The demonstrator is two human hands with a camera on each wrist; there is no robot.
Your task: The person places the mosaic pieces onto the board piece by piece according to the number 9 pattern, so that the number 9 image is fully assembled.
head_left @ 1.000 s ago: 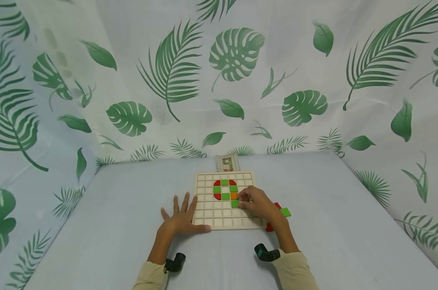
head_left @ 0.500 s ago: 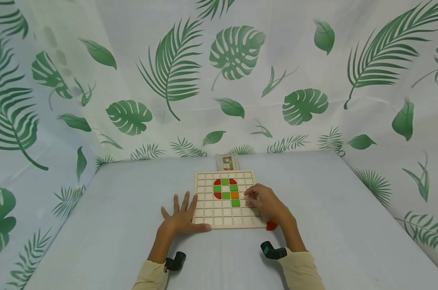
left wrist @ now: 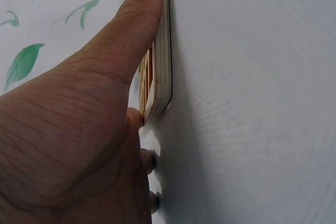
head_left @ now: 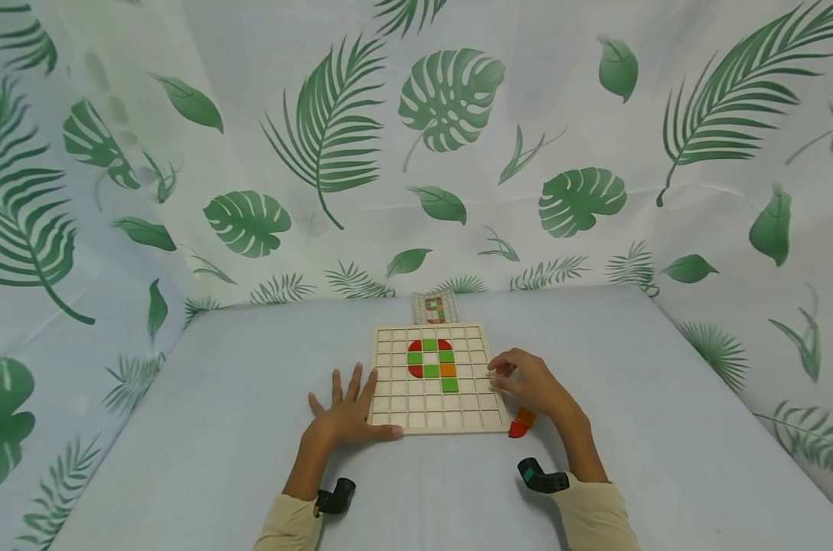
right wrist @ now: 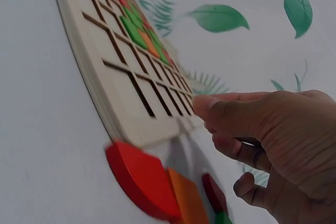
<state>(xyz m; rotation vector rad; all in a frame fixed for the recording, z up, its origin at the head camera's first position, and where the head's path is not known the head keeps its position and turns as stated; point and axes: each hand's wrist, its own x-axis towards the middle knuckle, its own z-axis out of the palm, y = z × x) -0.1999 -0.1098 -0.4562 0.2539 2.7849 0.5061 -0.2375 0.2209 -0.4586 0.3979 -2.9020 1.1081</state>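
Note:
A pale wooden grid board [head_left: 396,400] lies on the table, with red, green and orange tiles set in a shape like a 9. The left hand [head_left: 347,421] rests at the board's near left corner, fingers spread and thumb [left wrist: 142,11] along its front edge. At the right edge of the board hovers the right hand [head_left: 537,383], fingers loosely bent, nothing visible between them. Below that hand lie a red rounded tile [right wrist: 142,182] and an orange tile [right wrist: 187,195]. A darker red tile [right wrist: 214,192] and a green tile [right wrist: 222,217] sit just beyond.
Behind the board stands a small pattern card [head_left: 435,308] printed with a coloured grid figure. A white cloth [head_left: 251,383] covers the table. Leaf-printed curtains [head_left: 361,260] enclose the back and both sides.
The right hand has drawn back to the right from the lowest green tile on the board to the board's right edge. The left hand has stayed put.

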